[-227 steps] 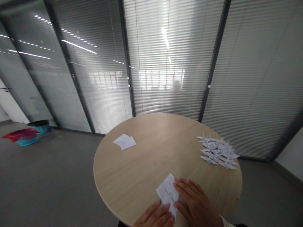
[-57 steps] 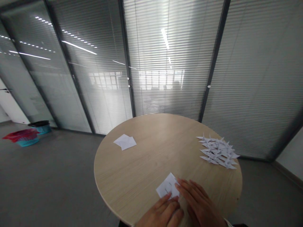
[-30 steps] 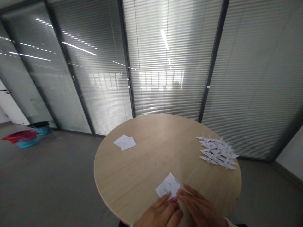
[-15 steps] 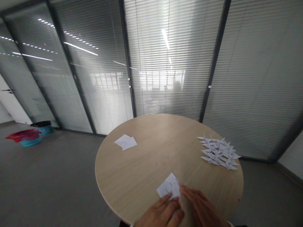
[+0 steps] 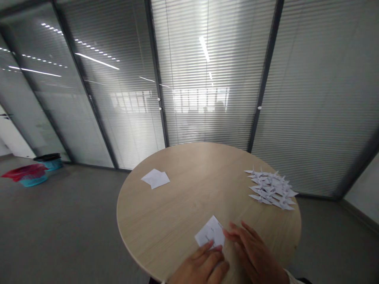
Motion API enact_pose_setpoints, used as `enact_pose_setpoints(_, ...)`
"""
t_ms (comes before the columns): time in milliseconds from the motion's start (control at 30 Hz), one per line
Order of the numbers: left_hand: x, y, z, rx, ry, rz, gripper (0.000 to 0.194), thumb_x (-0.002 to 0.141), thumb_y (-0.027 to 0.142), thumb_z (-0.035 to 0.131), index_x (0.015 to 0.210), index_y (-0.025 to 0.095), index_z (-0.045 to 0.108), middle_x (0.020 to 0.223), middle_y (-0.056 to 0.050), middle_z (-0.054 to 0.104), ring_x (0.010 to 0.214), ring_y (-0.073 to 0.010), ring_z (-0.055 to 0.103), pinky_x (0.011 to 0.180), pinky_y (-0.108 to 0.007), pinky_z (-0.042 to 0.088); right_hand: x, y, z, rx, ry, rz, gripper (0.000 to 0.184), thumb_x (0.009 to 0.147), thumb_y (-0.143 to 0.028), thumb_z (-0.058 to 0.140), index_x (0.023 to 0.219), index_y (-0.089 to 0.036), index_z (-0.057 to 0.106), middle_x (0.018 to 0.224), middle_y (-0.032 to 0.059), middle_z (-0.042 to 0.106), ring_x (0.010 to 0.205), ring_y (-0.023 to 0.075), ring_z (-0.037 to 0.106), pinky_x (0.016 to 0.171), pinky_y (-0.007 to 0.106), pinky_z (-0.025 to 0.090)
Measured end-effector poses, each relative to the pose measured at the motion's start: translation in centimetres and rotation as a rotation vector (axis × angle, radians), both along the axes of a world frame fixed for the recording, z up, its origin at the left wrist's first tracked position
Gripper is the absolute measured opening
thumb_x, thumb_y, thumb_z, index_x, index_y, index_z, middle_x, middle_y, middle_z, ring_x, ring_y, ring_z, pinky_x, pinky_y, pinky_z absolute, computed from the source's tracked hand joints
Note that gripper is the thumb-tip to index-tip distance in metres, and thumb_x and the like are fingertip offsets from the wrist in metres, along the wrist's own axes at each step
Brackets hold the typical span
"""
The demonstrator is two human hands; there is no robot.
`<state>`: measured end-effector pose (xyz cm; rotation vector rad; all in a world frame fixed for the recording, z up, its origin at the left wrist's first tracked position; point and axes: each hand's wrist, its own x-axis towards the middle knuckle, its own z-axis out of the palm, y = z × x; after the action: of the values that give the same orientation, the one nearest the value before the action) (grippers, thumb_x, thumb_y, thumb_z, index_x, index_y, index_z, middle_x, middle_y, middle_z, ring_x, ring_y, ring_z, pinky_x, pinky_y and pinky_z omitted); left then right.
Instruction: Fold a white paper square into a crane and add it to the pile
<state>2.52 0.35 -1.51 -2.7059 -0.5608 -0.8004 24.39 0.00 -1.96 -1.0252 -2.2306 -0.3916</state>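
A small folded white paper (image 5: 211,234) with faint print lies near the front edge of a round wooden table (image 5: 183,201). My left hand (image 5: 201,265) lies flat on the paper's near corner, fingers stretched out and pressing it down. My right hand (image 5: 254,254) rests on the table at the paper's right edge, fingers spread, fingertips touching the paper. Neither hand grips anything.
Several folded white paper cranes (image 5: 271,188) are heaped at the table's right side. Two loose white sheets (image 5: 155,178) lie at its far left. Glass partitions with blinds (image 5: 207,79) stand behind. Blue bins (image 5: 38,171) with red and black liners sit on the grey floor at left.
The paper went from a long shape to a smaller square. Over the last second my right hand's fingers spread and slid a little to the right; my left hand stays pressing.
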Motion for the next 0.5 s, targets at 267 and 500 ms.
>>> enact_pose_setpoints(267,0.0,0.3,-0.2,0.038,0.019,-0.022,0.026,0.096,0.022,0.032,0.105,0.014,0.054,0.100,-0.003,0.064,0.109,-0.0123,0.055,0.106,-0.029,0.035,0.2,0.1,-0.4,0.043,0.052,-0.030,0.036,0.091,-0.017,0.035,0.124,-0.012,0.046,0.116,0.0104,0.063,0.113,0.0163,0.055,0.093,0.027,0.048)
enact_pose_setpoints(500,-0.1,0.4,-0.8,0.043,-0.004,-0.019,0.027,0.096,0.023,0.031,0.105,0.015,0.055,0.100,-0.002,0.065,0.107,-0.0130,0.057,0.107,-0.032,0.033,-0.9,0.1,0.5,0.167,-0.108,-0.003,0.029,0.085,-0.012,0.042,0.109,-0.014,0.059,0.108,0.0056,0.067,0.116,0.0170,0.052,0.112,0.036,0.020)
